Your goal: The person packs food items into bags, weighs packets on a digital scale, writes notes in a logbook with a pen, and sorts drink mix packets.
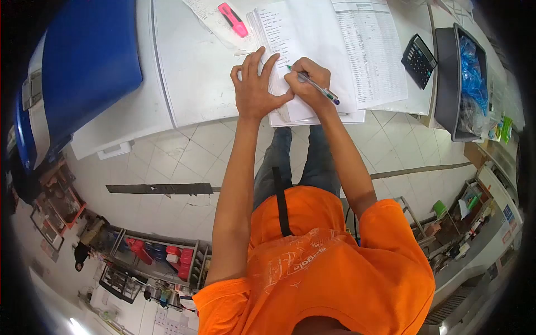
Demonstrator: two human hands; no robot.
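My right hand (310, 84) is closed around a clear pen (321, 89), its green tip down on a white page (307, 33) of a stack of papers. Handwritten lines run down the left side of that page. My left hand (255, 86) lies with its fingers spread at the left edge of the stack, the thumb pointing toward my right hand; it holds nothing. A printed table sheet (374, 56) lies to the right, partly under the page.
A pink highlighter (233, 20) rests on loose papers at the upper left. On the right are a black calculator (419, 61) and a grey bin (446, 78) with blue plastic inside. A large blue object (92, 56) stands on the left.
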